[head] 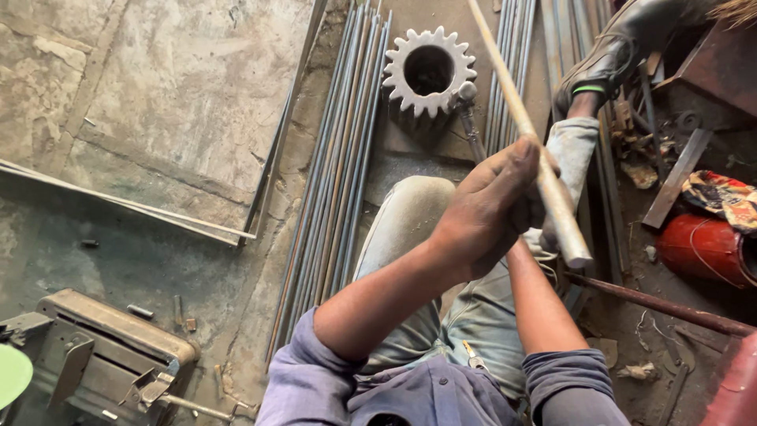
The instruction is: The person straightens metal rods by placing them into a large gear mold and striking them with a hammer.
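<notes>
With your left hand (485, 209) wrapped tight around the long pale metal rod (527, 134) and your right hand (536, 237) hidden so its grasp cannot be told, the rod may slip onto your knee.

Even, soft daylight is noted throughout; shadows are faint. Slight blur is seen at the near edges; wide-angle bending is evident.

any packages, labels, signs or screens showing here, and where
None that can be made out: no package, label, sign or screen shows.
Nearest to one is a red cylinder lying at the right edge, with patterned cloth above it.
Both hands grip a pale wooden stick over the knees.
</notes>
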